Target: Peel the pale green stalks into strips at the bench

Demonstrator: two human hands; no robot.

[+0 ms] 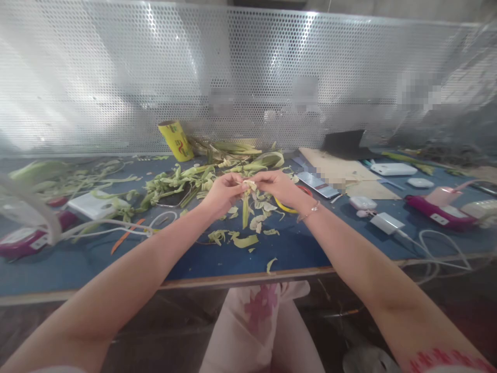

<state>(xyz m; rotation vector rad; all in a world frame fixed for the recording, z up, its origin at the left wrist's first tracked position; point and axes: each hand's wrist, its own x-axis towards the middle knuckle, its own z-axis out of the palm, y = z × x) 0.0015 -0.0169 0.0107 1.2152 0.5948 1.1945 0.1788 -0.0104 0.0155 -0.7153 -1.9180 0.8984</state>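
Observation:
My left hand [224,194] and my right hand [280,187] meet above the middle of the blue table. Both are closed, with fingertips pinching a pale husk strip [245,211] that looks like corn husk; its green end hangs down between them. The exact grip of each finger is too small to make out. Torn husk scraps [245,241] lie on the table just below. Behind my left hand is a heap of knotted green husk pieces [165,187], and longer husk leaves [256,165] lie beyond both hands.
A yellow tube [176,142] leans by the perforated metal panel [240,62] at the back. To the right are a phone [317,185], cardboard [341,168], a white charger [387,223] and a purple power strip [442,212]. Left stand a white box [95,203] and cables.

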